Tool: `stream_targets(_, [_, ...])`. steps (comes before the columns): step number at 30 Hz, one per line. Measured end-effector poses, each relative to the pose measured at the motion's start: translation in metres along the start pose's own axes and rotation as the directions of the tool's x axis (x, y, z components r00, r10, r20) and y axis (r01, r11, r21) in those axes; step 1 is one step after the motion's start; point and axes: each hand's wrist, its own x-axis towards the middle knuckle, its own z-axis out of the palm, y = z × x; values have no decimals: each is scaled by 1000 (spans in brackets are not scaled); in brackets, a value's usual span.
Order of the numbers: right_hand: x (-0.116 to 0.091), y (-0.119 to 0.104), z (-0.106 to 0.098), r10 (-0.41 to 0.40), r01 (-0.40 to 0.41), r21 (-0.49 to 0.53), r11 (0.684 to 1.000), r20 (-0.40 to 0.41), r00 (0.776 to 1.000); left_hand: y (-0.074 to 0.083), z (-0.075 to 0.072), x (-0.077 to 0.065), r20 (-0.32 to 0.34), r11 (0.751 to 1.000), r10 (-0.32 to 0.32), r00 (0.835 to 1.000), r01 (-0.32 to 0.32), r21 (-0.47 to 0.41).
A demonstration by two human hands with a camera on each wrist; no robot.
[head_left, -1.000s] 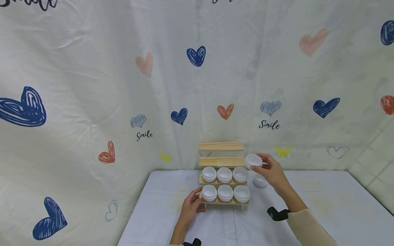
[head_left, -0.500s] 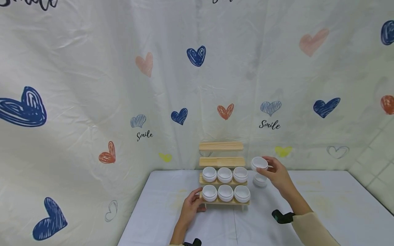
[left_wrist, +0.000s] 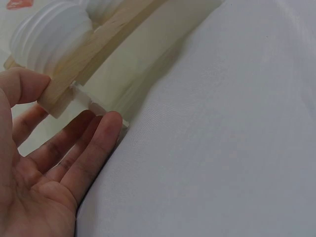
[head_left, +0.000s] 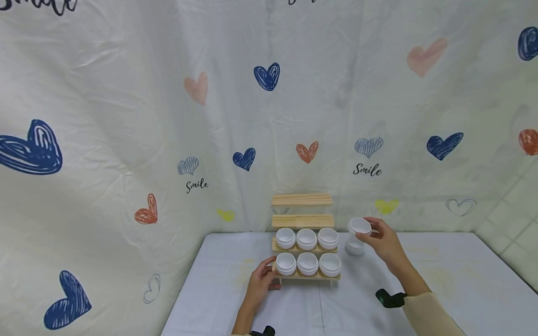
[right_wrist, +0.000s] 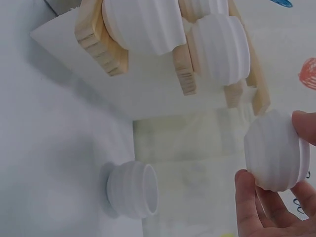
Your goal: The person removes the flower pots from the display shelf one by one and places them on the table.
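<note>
My right hand (head_left: pixel 384 245) holds a small white ribbed pot (head_left: pixel 360 226) between thumb and fingers, above the table and to the right of a stepped wooden rack (head_left: pixel 302 220). Below that pot, another white pot (right_wrist: pixel 131 190) stands upright on the table, partly overlapped by it in the head view. Three white pots (head_left: pixel 307 238) fill the rack's second tier from the bottom, and three more (head_left: pixel 307 263) its lowest tier. At the left end of the lowest board (left_wrist: pixel 64 91), my left hand (head_left: pixel 257 285) grips the wood, thumb on top and fingers below.
The rack's two upper boards (head_left: pixel 301 200) carry nothing. A white cloth (head_left: pixel 445 275) covers the table. Close behind the rack hangs a pale curtain (head_left: pixel 235 112) printed with hearts, and a tiled wall (head_left: pixel 521 219) is at the right.
My right hand has moved right and slightly down with its pot, away from the rack and over the pot on the table. The left hand and the rack have stayed put.
</note>
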Motion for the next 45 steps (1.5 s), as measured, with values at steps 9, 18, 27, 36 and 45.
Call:
stream_targets(9, [-3,10,-2,25,-25,-26,999,-1,1000,0,1,-2,-4,1000,-5,1000,5,-2])
stream_targets(18, [-7,18,-5,48,-48,-34,998,0,999,1,3,-3,2,1000,12,1000,-12,-1])
stream_targets(27, [-9,33,-7,28,-28,-33,999,-8,1000,3,3,-5,2,1000,9,1000,-9,0])
stream_targets(36, [-11,42,-3,56,-56,-27,998,0,998,1,1,-4,0,1000,5,1000,-5,12])
stream_targets(45, [-12,47,-3,83,-83,-6,997,-3,997,4,1,-1,7,1000,14,1000,-14,8])
